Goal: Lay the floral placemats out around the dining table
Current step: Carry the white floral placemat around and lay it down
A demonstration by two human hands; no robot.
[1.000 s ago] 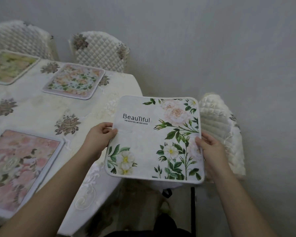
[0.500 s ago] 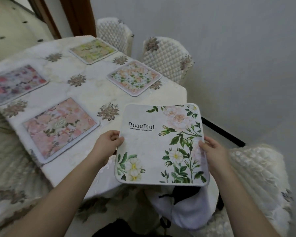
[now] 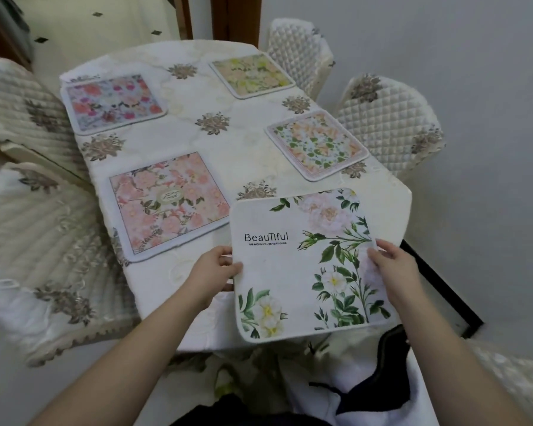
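Note:
I hold a white placemat [image 3: 293, 272] printed with green leaves, pale flowers and the word "Beautiful" over the table's near right end. My left hand [image 3: 216, 269] grips its left edge and my right hand [image 3: 394, 272] grips its right edge. Several floral placemats lie flat on the dining table [image 3: 246, 142]: a pink one [image 3: 166, 204] near left, a pink and purple one [image 3: 113, 101] far left, a yellow-green one [image 3: 251, 73] far right, and an orange and green one [image 3: 317, 144] mid right.
Quilted cream chairs stand around the table: two on the right [image 3: 388, 118] [image 3: 299, 50] and covered ones on the left [image 3: 28, 229]. A white and dark cloth [image 3: 373, 385] lies below my arms. A grey wall [image 3: 474, 56] is close on the right.
My view has swung left, bringing the whole table and more of the laid mats into sight. The white placemat has moved over the table's near end, still held by both hands.

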